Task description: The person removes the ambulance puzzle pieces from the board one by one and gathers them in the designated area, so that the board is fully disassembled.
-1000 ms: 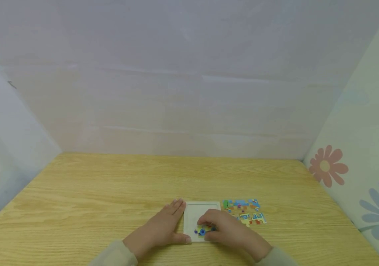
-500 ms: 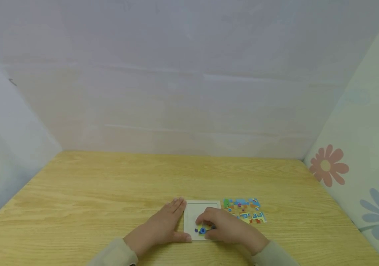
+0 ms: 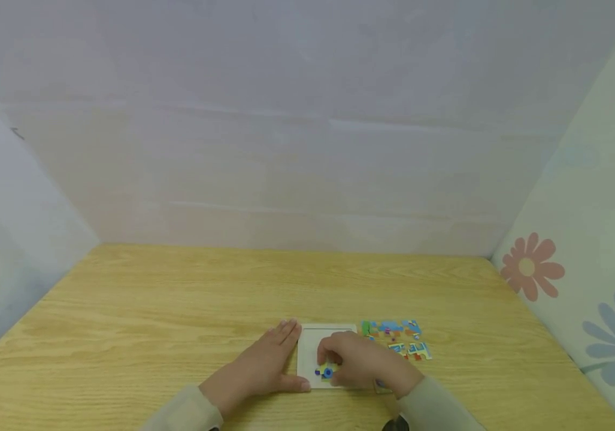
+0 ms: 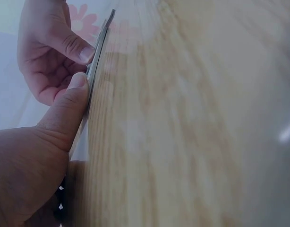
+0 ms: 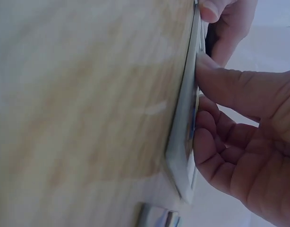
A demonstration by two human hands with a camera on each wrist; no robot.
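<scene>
A square pale puzzle tray (image 3: 309, 347) lies flat on the table, with several joined puzzle pieces (image 3: 327, 373) showing a blue wheel-like circle near its front side. My left hand (image 3: 264, 362) rests along the tray's left side, fingers straight, thumb on the front left corner. Over the tray's front right part, my right hand (image 3: 358, 362) has its fingers curled down among the pieces. The right wrist view shows the right thumb (image 5: 220, 85) at the tray's rim and the curled fingers (image 5: 211, 142) against the pieces. Those fingers partly hide what they hold.
Several loose colourful puzzle pieces (image 3: 390, 327) lie right of the tray, some behind my right hand. Another piece (image 3: 381, 387) sits by the tray's front right corner, beneath the right wrist. The wooden table (image 3: 178, 299) is bounded by pale walls, the right one printed with flowers.
My right hand and wrist have shifted a little, away from the table's front edge, uncovering a piece by the tray's front right corner. The left hand stays in place.
</scene>
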